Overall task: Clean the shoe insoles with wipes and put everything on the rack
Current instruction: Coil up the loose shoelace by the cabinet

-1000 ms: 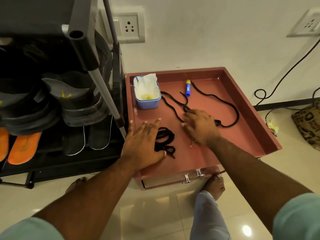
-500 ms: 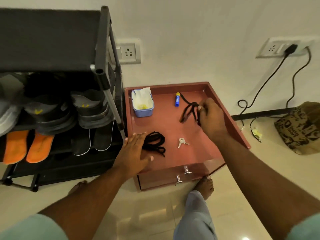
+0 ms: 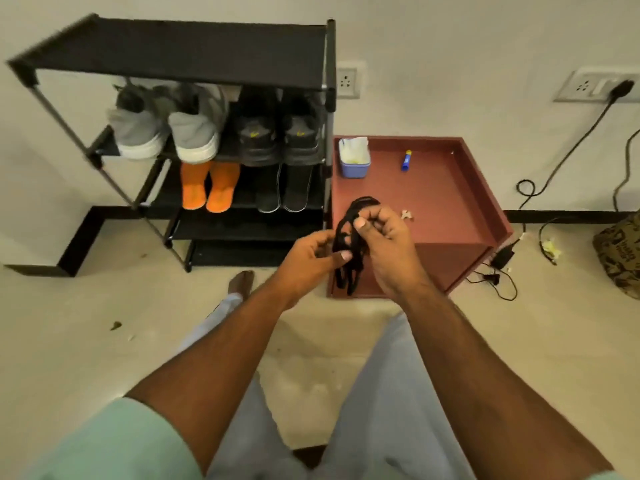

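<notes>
I've lifted both black shoelaces (image 3: 349,251) off the red tabletop (image 3: 450,188); my left hand (image 3: 311,258) and right hand (image 3: 384,244) now pinch them together, ready for the rack (image 3: 242,220).

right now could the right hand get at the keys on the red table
Probably not straight away: the right hand grips the black laces together with the left hand. The keys lie uncovered just beyond it.
</notes>
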Tool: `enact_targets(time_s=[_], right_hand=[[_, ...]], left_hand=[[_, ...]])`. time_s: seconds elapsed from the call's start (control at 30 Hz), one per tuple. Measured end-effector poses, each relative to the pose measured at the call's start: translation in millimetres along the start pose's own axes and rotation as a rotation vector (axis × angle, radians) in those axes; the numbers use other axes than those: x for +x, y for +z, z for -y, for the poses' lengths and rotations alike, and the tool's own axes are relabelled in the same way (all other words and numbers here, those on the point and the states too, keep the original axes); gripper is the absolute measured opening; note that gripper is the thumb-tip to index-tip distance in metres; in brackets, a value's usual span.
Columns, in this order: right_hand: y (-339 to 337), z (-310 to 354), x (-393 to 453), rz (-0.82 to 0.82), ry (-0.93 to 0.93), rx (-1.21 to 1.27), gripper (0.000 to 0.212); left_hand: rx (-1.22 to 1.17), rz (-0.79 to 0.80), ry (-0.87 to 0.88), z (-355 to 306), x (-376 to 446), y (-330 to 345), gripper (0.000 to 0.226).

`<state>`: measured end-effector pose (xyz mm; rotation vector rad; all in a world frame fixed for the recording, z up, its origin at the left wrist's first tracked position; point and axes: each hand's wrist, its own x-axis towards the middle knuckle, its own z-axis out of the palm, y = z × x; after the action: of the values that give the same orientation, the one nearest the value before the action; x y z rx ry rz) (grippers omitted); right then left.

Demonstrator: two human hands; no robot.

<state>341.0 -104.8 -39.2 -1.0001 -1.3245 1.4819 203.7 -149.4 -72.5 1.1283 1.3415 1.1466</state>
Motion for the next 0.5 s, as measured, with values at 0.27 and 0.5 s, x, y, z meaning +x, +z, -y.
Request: enact_targets(time_s=[0.27, 0.5], right_hand=[[33, -27, -42, 0.108, 0.204, 0.074, 0.011], [49, -25, -47, 0.162, 0.163, 0.032, 0.018]], left_hand=[[0.101, -0.087, -0.022, 12, -61, -26, 0.012], [0.029, -0.269, 0.013, 4, -65, -39, 0.01]])
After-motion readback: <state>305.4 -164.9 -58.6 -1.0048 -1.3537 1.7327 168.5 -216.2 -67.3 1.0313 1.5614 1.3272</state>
